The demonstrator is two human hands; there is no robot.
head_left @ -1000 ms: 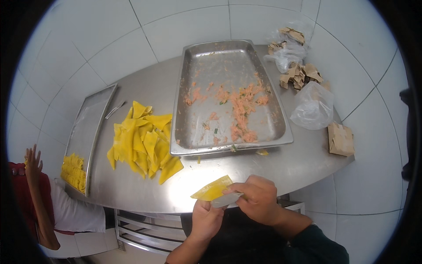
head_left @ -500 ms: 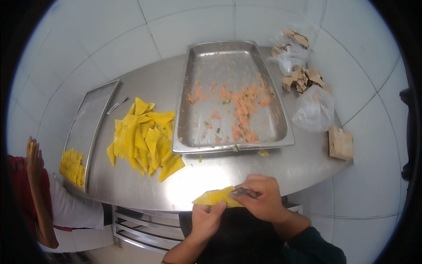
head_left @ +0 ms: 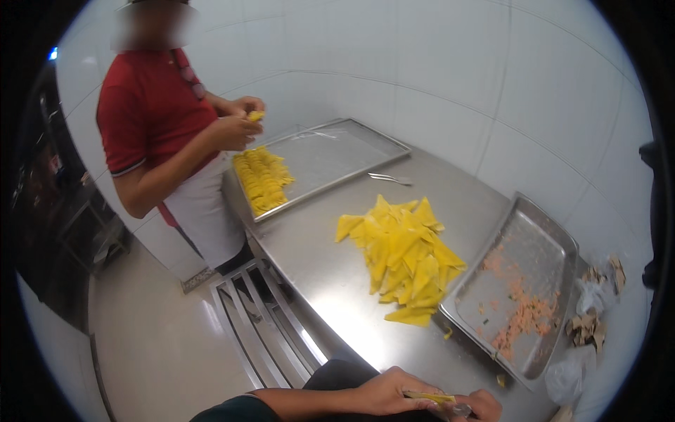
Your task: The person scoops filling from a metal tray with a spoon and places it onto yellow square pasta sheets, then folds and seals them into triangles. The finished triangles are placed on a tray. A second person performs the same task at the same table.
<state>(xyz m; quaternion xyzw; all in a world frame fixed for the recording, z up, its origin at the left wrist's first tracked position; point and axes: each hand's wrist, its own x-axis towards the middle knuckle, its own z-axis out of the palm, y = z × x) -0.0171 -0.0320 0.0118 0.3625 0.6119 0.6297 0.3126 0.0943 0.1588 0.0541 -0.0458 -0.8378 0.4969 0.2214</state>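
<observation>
At the bottom edge, my left hand (head_left: 390, 392) is closed on a yellow dough wrapper (head_left: 430, 397), which is pinched between thumb and fingers. Right beside it, my right hand (head_left: 484, 406) grips a silvery metal utensil (head_left: 461, 409) whose end is against the wrapper; its exact kind is hard to make out. A heap of triangular yellow dough wrappers (head_left: 401, 253) lies on the steel table (head_left: 320, 271) beyond my hands. To the right, a deep steel pan (head_left: 517, 199) holds scattered orange-pink filling with green bits (head_left: 524, 316).
A co-worker in a red shirt (head_left: 158, 112) stands at the far left, handling a small yellow piece (head_left: 255, 116). Before them a steel tray (head_left: 330, 151) carries rows of folded dumplings (head_left: 261, 179). A fork (head_left: 390, 179) lies nearby. Plastic bags (head_left: 566, 373) and torn brown paper (head_left: 586, 329) crowd the right.
The view has swung left, bringing the co-worker and tray further in and shifting my hands to the bottom edge. Both hands still hold the wrapper and the utensil.
</observation>
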